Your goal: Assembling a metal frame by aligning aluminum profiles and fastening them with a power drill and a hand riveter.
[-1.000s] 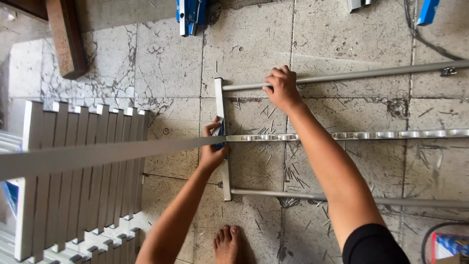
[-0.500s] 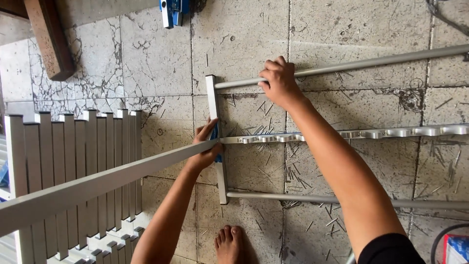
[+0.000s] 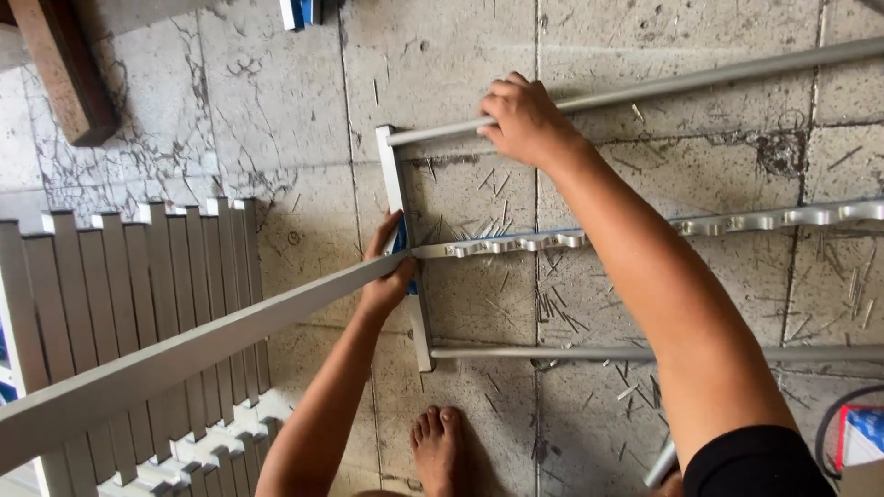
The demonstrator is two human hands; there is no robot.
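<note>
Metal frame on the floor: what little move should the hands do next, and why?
Probably the left hand should nudge the notched rail snug against the white end bar, with the right hand steadying the top rail. The top and bottom rail already meet that bar, and the notched rail's tip sits right at the left hand.

I see a grey metal frame (image 3: 402, 241) lying flat on the cracked tile floor, its short end bar running up and down with three rails reaching off to the right. The top rail (image 3: 700, 78) and bottom rail (image 3: 645, 352) are plain rods, while the middle rail (image 3: 645, 230) is scalloped along its upper edge. A long pale slat (image 3: 184, 350) slants from lower left up to the end bar.
</note>
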